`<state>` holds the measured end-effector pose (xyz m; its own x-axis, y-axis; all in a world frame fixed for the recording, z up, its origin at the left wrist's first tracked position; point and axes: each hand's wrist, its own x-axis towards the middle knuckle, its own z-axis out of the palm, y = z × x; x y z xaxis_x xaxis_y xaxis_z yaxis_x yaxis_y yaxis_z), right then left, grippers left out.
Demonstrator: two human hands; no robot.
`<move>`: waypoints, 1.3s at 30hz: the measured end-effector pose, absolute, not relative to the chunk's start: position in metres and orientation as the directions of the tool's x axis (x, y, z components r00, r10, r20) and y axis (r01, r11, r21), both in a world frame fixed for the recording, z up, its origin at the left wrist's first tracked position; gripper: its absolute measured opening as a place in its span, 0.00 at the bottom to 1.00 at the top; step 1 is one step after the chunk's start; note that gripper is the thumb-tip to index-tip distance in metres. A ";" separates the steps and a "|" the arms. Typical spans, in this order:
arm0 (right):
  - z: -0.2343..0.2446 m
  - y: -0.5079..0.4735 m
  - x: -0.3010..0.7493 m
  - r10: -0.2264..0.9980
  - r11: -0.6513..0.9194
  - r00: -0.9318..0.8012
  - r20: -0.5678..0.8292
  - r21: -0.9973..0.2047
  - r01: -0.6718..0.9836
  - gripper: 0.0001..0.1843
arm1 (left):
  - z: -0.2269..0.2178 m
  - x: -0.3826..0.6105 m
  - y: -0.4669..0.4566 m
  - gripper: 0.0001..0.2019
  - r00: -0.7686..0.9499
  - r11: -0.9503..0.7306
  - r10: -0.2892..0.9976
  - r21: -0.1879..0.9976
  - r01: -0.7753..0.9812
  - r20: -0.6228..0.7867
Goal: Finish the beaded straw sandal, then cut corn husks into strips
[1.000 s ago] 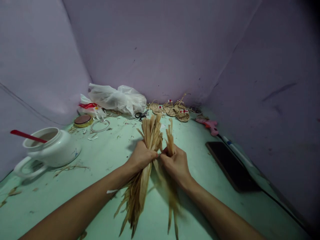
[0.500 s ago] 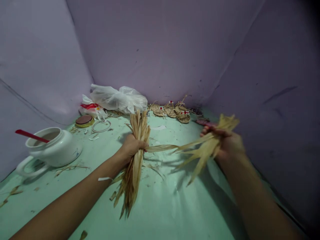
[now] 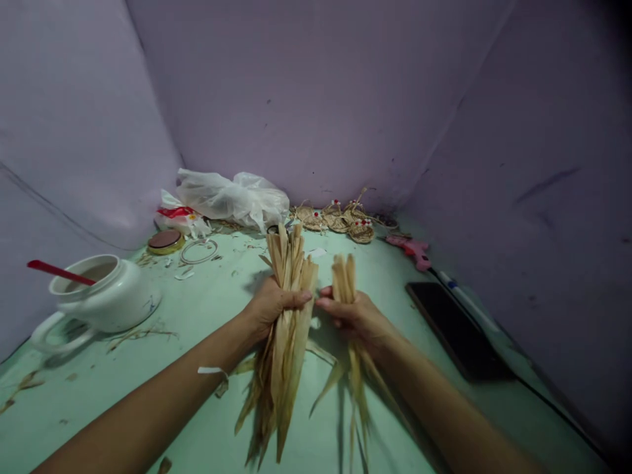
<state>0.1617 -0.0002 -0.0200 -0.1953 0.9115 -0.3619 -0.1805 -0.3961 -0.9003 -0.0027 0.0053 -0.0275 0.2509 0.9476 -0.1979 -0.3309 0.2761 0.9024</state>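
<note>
My left hand (image 3: pixel 274 306) is closed round a thick bundle of dried corn husk strips (image 3: pixel 286 342), held upright with the tips fanning down toward the table. Close by on the right, my right hand (image 3: pixel 355 315) grips a smaller bunch of husk strips (image 3: pixel 344 276), its thin ends hanging below the palm. A narrow gap separates the two hands. A white scrap (image 3: pixel 211 370) shows at my left forearm.
On the green table (image 3: pixel 197 421) stands a white pot (image 3: pixel 118 296) with a red handle (image 3: pixel 59 271) sticking out. Behind are a plastic bag (image 3: pixel 237 197) and woven beaded pieces (image 3: pixel 360 230). At right lie a pink glue gun (image 3: pixel 412 249), a phone (image 3: pixel 457 332) and a pen (image 3: pixel 469 299).
My right hand has come left, close to my left hand, with its strips now upright. The left bundle looks fuller on its right side. The phone and glue gun are uncovered.
</note>
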 end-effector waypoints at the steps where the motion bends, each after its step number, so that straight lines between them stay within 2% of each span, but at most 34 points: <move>1: -0.026 -0.004 0.150 0.904 -0.408 -0.216 -0.370 -0.897 -0.169 0.19 | -0.028 0.001 0.002 0.22 0.286 0.275 0.942 0.898 -0.343 -0.179; 5: -0.035 -0.009 0.143 0.910 -0.396 -0.187 -0.370 -0.908 -0.135 0.12 | -0.030 0.006 -0.003 0.19 0.324 0.266 0.933 0.904 -0.335 -0.154; 10: -0.033 -0.003 0.158 0.921 -0.384 -0.118 -0.371 -0.916 -0.120 0.10 | -0.025 -0.003 0.006 0.14 0.136 0.243 0.967 0.937 -0.249 -0.214; 12: -0.034 -0.003 0.156 0.933 -0.354 -0.102 -0.344 -0.930 -0.103 0.10 | -0.024 -0.003 0.007 0.12 0.148 0.293 0.954 0.920 -0.260 -0.262; 16: -0.037 -0.008 0.146 0.950 -0.302 -0.109 -0.293 -0.950 -0.080 0.10 | -0.029 0.003 0.001 0.15 0.264 0.346 0.926 0.888 -0.303 -0.271; 22: -0.038 -0.012 0.146 0.959 -0.255 -0.130 -0.253 -0.967 0.007 0.09 | -0.032 0.008 -0.001 0.18 0.152 0.297 0.952 0.927 -0.230 -0.267; 27: -0.041 -0.011 0.146 0.968 -0.207 -0.130 -0.215 -0.976 0.071 0.10 | -0.031 0.008 -0.002 0.12 0.136 0.285 0.955 0.945 -0.160 -0.264; 34: -0.044 -0.013 0.137 0.983 -0.155 -0.071 -0.166 -0.978 0.137 0.06 | -0.034 0.011 -0.004 0.18 0.149 0.262 0.960 0.949 -0.175 -0.237; 37: -0.045 -0.011 0.137 0.993 -0.104 -0.036 -0.112 -0.980 0.172 0.05 | -0.034 0.011 -0.003 0.15 0.123 0.272 0.959 0.951 -0.150 -0.255; 39: -0.046 -0.007 0.139 0.992 -0.125 0.018 -0.124 -0.980 0.154 0.05 | -0.033 0.010 -0.001 0.11 0.078 0.267 0.963 0.956 -0.122 -0.259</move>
<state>0.1393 -0.0072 -0.0464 0.0178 0.9922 -0.1235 0.1537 -0.1248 -0.9802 0.0103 -0.0008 -0.0330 0.0776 0.9628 -0.2589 -0.1216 0.2669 0.9560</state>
